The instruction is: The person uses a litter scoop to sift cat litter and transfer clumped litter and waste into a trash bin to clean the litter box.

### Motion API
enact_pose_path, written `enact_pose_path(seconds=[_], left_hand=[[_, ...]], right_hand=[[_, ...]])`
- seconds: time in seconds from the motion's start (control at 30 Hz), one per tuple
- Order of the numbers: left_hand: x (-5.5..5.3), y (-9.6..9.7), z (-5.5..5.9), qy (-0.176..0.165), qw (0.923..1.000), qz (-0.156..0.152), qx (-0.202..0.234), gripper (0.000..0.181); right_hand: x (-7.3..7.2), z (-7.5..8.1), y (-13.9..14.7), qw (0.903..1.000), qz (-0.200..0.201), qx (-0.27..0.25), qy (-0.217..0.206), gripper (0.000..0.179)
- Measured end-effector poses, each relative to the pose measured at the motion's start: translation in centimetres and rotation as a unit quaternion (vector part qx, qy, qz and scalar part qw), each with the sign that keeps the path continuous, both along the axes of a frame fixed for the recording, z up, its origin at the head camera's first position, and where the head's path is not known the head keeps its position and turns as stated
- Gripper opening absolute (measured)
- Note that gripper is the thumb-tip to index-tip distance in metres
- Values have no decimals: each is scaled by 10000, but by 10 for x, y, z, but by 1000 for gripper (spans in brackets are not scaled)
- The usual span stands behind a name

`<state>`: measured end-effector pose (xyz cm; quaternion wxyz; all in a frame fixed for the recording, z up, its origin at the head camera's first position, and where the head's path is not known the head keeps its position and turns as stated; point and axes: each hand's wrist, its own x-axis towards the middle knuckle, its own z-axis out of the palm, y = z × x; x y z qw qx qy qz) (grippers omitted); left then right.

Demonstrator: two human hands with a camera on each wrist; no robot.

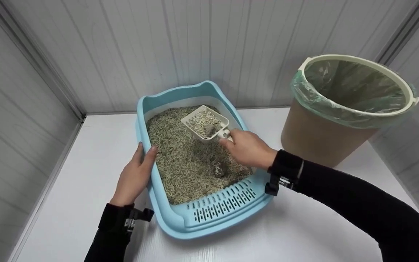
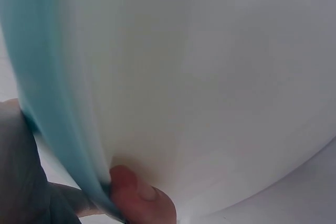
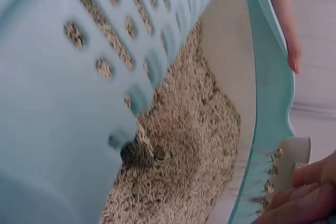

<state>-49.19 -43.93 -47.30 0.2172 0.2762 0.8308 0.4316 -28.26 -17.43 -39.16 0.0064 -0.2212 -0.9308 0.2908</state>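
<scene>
A light blue litter box (image 1: 169,218) stands at an angle, filled with greenish-brown pellet litter (image 1: 180,160). My left hand (image 1: 133,178) grips its left rim, thumb (image 2: 143,198) on one side and fingers on the other. My right hand (image 1: 249,149) holds a white litter scoop (image 1: 224,133) by its short handle, most of which the hand hides. Pale pellets and a greyish clump lie in the scoop, which is raised over the litter. Below it, a dark clump (image 1: 219,169) sits on the litter near the slotted front step (image 1: 224,203).
At the right stands a tan bin (image 1: 315,142) lined with a greenish plastic bag (image 1: 313,100) folded over its rim. Ribbed grey-white walls (image 1: 209,47) enclose the white surface (image 1: 75,174) at the back and both sides.
</scene>
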Motion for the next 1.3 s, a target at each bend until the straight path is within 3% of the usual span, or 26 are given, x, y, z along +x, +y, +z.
enact_pose_path(seconds=[0.2, 0.33, 0.53, 0.67, 0.87, 1.0, 1.17, 1.3], left_hand=[[1, 1, 2, 90, 10000, 23, -38, 109], [2, 0, 1, 84, 10000, 23, -18, 108], [2, -1, 1, 64, 10000, 5, 42, 108], [1, 0, 0, 50, 10000, 11, 38, 107], [1, 0, 0, 102, 9999, 46, 68, 107], [1, 0, 0, 49, 10000, 19, 71, 108], [0, 0, -1, 41, 9999, 16, 137, 110], [-1, 0, -2, 37, 9999, 12, 106, 109]], right_hand=[[6, -1, -6, 9984, 504, 156, -204, 36], [5, -1, 0, 9997, 204, 99, -97, 35], [8, 0, 0, 9990, 389, 55, -234, 38], [7, 2, 4, 9999, 121, -1, -4, 35], [9, 1, 3, 9986, 471, 142, -196, 41], [10, 1, 7, 9996, 217, 173, 63, 36], [14, 0, 6, 9982, 543, 225, -156, 36], [15, -3, 8, 9992, 357, 155, -34, 36]])
